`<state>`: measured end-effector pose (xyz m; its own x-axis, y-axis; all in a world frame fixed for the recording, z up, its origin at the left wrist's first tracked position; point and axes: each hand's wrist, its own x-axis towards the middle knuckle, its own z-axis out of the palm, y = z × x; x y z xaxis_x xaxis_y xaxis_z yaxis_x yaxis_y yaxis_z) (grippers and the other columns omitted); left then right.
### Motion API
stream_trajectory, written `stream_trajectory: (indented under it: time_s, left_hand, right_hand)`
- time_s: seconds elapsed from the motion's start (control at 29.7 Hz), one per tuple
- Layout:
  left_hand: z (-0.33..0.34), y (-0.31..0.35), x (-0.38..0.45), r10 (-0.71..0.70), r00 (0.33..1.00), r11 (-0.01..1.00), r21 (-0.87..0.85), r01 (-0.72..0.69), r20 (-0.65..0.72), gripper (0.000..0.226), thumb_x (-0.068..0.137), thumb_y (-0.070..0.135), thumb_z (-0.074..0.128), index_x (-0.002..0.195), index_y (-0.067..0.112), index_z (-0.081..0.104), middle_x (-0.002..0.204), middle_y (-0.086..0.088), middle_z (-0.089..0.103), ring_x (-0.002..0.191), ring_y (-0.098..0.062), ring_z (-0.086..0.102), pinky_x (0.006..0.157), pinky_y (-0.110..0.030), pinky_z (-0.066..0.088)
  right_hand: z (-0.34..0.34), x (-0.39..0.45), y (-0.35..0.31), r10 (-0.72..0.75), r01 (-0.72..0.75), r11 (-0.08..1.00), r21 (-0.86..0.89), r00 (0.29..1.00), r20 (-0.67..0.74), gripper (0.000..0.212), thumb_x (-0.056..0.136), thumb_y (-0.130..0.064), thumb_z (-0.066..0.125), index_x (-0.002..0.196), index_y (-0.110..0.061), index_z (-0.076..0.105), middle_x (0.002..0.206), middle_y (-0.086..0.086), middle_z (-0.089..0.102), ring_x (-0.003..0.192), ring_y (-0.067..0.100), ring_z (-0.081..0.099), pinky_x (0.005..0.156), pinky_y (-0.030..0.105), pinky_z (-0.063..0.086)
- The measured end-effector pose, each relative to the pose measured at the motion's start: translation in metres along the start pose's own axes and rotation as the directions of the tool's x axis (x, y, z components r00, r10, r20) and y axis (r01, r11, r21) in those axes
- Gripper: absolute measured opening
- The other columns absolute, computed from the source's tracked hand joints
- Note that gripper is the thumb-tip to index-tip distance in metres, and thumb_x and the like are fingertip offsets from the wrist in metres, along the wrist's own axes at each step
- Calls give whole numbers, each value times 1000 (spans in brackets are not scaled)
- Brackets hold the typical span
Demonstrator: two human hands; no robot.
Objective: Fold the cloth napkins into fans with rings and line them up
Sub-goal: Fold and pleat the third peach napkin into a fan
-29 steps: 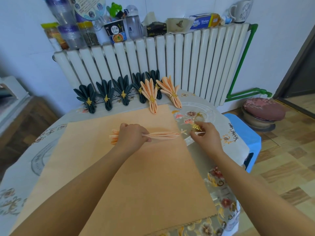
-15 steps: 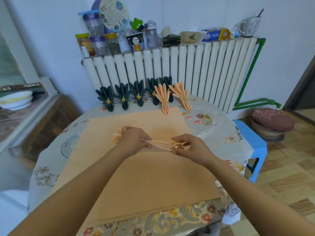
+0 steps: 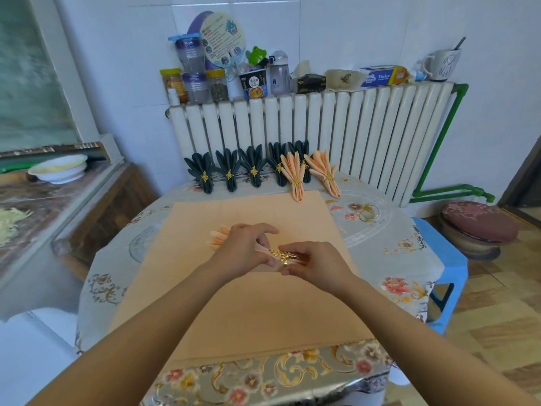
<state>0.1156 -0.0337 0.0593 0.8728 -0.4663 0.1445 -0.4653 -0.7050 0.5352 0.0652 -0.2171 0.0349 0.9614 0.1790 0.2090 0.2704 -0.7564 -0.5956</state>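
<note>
Both hands hide most of the pleated napkin (image 3: 218, 236): left hand (image 3: 244, 253) grips it, right hand (image 3: 314, 263) pinches the ring (image 3: 285, 255) (gold); finished fans (image 3: 295, 175) line the far edge.

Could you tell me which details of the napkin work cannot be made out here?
- Head view: how far the gold ring has slid along the pleated napkin; both hands cover it.
- Head view: the fifth dark fan, largely hidden behind the peach fan.
- Head view: whether the loose rings number one or two; too small.
</note>
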Motion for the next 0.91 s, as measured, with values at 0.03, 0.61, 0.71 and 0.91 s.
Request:
stream_trajectory:
  time_s: [0.03, 0.61, 0.71, 0.91]
  left_hand:
    - [0, 0, -2, 9, 1000, 1000, -4, -9, -11, 57, 73, 18, 80, 123, 32, 58, 80, 18, 58, 112, -19, 40, 94, -33, 34]
    - [34, -29, -24, -259, 940, 963, 22, 270, -221, 43, 89, 21, 59, 130, 21, 49, 135, -5, 39, 128, -23, 32, 103, -31, 28]
    - [45, -27, -26, -619, 784, 713, -451, 537, -45, 37, 90, 34, 59, 117, 14, 44, 110, -9, 52, 95, -23, 58, 84, -36, 52]
    - [60, -25, -24, -673, 732, 444, -737, 510, 102, 36, 92, 33, 61, 108, 1, 54, 88, -12, 66, 73, -25, 68, 61, -33, 57]
  right_hand:
    - [1, 0, -2, -2, 2, 1000, -8, 1000, 8, 46, 75, -33, 76, 120, -28, 65, 112, -7, 69, 96, 11, 62, 80, 24, 45]
    - [67, -12, -7, 372, -352, 924, 148, 918, -139, 26, 78, -31, 71, 91, -17, 53, 92, -1, 50, 78, 13, 47, 57, 19, 34]
    - [75, -14, -8, 415, -388, 902, 189, 901, -130, 30, 79, -33, 71, 94, -18, 49, 96, -1, 48, 80, 13, 48, 65, 25, 43]
    - [83, -13, -14, 386, -362, 913, 191, 916, -109, 46, 79, -35, 71, 109, -15, 43, 105, 0, 47, 87, 13, 49, 67, 24, 42]
